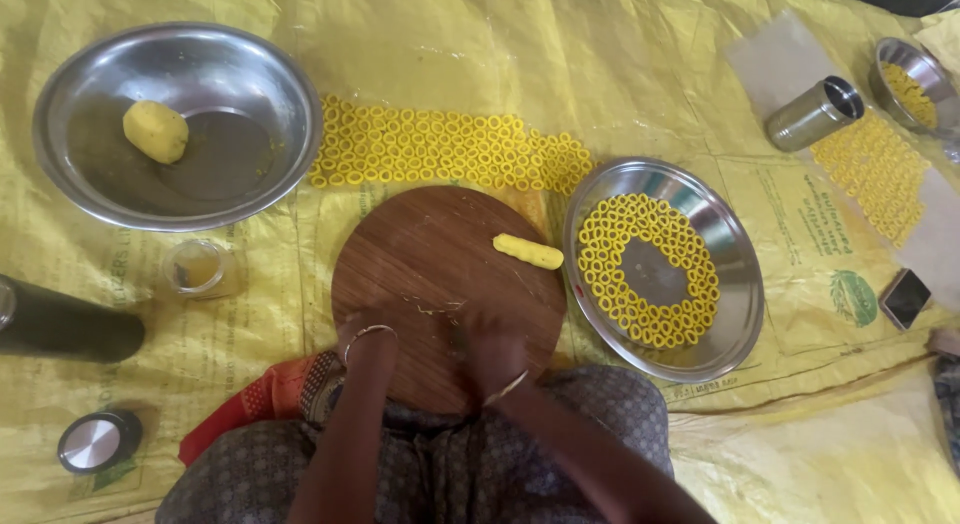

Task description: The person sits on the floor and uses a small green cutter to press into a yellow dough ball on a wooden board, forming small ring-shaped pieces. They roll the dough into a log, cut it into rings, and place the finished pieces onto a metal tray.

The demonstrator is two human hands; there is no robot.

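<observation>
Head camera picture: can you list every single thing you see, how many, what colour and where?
Round wooden board: one, brown, centre.
Short dough stick: one, yellow, on the board's right side.
Large steel bowl: one, silver, top left.
Dough lump: one, yellow, inside that bowl.
Steel plate: one, silver, right of the board.
Dough rings on plate: many, yellow.
Dough rings on sheet: many, yellow, above the board.
Steel tumbler: one, silver, lying top right.
Small glass cup: one, clear, left.
Dark flask: one, far left.
Plastic sheet: yellow, underneath.
Left hand, right hand: on the board's near edge.
</observation>
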